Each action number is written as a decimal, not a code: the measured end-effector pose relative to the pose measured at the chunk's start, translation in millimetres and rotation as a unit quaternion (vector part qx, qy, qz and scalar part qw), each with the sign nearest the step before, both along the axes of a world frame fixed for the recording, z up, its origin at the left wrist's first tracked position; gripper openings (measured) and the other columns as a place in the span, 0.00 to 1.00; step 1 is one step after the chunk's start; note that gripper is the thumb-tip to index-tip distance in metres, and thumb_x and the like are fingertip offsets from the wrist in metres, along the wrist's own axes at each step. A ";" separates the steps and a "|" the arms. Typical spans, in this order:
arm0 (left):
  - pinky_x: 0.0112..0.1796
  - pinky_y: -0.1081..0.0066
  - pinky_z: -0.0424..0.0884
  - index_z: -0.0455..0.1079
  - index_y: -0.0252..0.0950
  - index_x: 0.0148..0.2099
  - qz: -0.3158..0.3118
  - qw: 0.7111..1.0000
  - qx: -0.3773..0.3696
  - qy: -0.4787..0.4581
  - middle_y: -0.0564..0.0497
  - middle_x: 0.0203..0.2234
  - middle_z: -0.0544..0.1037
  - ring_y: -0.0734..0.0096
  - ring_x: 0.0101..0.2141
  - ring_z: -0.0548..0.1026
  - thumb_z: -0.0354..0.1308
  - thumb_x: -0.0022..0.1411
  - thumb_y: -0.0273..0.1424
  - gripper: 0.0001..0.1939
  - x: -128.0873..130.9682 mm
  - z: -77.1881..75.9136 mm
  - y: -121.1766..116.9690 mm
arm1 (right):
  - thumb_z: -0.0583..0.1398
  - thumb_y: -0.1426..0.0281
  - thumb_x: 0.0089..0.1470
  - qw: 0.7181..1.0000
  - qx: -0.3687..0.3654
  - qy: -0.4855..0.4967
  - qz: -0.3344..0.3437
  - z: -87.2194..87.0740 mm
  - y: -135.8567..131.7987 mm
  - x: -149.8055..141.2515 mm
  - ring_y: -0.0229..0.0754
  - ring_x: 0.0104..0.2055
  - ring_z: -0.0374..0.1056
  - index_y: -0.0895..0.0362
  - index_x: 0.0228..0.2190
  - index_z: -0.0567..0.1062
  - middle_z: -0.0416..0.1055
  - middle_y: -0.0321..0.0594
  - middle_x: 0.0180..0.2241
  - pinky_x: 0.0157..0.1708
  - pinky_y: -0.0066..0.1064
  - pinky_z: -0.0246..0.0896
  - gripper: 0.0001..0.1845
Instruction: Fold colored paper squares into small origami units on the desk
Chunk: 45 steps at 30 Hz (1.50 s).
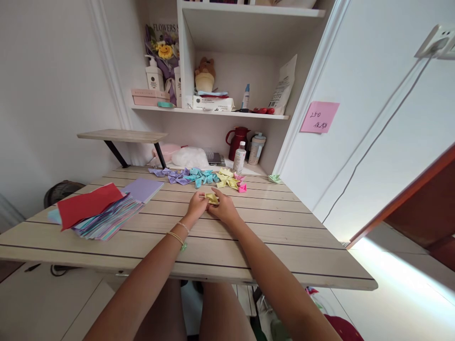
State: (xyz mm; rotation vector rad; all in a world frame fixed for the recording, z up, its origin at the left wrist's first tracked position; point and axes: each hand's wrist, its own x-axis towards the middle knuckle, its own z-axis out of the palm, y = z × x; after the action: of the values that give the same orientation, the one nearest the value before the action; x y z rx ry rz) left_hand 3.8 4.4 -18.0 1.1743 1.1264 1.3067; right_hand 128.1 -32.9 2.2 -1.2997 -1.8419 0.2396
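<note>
A small piece of folded yellow paper (212,198) is held between my two hands, just above the middle of the table. My left hand (198,204) pinches its left side. On the right, my right hand (223,207) grips the other side with thumb and fingers. Beyond the hands lies a row of folded paper pieces: purple ones (177,176), blue ones (202,177), yellow ones (227,178) and pink ones (242,188). A green folded piece (274,178) sits apart at the far right.
A stack of coloured paper sheets (110,220) with a red sheet (88,203) on top lies at left, beside purple sheets (144,188). Behind the row stand a clear bottle (240,158), a red jug (237,142) and a pale tumbler (256,149). A small raised shelf (122,136) stands back left.
</note>
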 end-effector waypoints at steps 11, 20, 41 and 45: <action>0.32 0.68 0.74 0.66 0.33 0.38 -0.050 0.993 -0.058 -0.085 0.49 0.24 0.77 0.69 0.25 0.77 0.56 0.46 0.20 0.14 -0.3 18.2 -8.7 | 0.61 0.72 0.44 0.999 0.024 0.008 0.025 -2.0 10.5 14.7 0.38 0.28 0.66 0.57 0.28 0.70 0.71 0.38 0.27 0.30 0.28 0.61 0.05; 0.34 0.65 0.75 0.64 0.32 0.28 -0.056 0.992 -0.059 -0.098 0.49 0.20 0.76 0.70 0.25 0.76 0.60 0.43 0.20 0.08 -4.1 19.3 -9.7 | 0.64 0.68 0.43 0.994 0.018 0.060 0.090 -6.7 15.1 19.1 0.37 0.28 0.68 0.57 0.27 0.73 0.72 0.39 0.28 0.30 0.28 0.64 0.07; 0.37 0.68 0.75 0.72 0.27 0.34 -0.170 0.980 -0.070 -0.077 0.45 0.26 0.78 0.67 0.29 0.77 0.65 0.44 0.25 0.12 -6.1 17.8 -12.6 | 0.58 0.73 0.47 0.996 0.036 -0.085 -0.001 6.8 6.3 21.1 0.44 0.40 0.64 0.56 0.34 0.76 0.73 0.43 0.32 0.38 0.32 0.58 0.10; 0.37 0.69 0.75 0.73 0.27 0.33 -0.177 0.979 -0.065 -0.072 0.45 0.26 0.78 0.70 0.28 0.77 0.65 0.44 0.25 0.11 -6.9 16.5 -11.0 | 0.59 0.72 0.45 0.997 0.012 -0.072 -0.011 7.5 4.5 18.3 0.45 0.37 0.65 0.56 0.31 0.77 0.73 0.43 0.29 0.36 0.32 0.57 0.09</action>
State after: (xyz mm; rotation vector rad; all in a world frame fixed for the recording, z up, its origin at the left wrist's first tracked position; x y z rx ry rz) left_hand -3.1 -6.6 -1.5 1.1046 0.8386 1.0114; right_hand 146.4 -28.4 9.7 -1.3513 -1.9435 0.1135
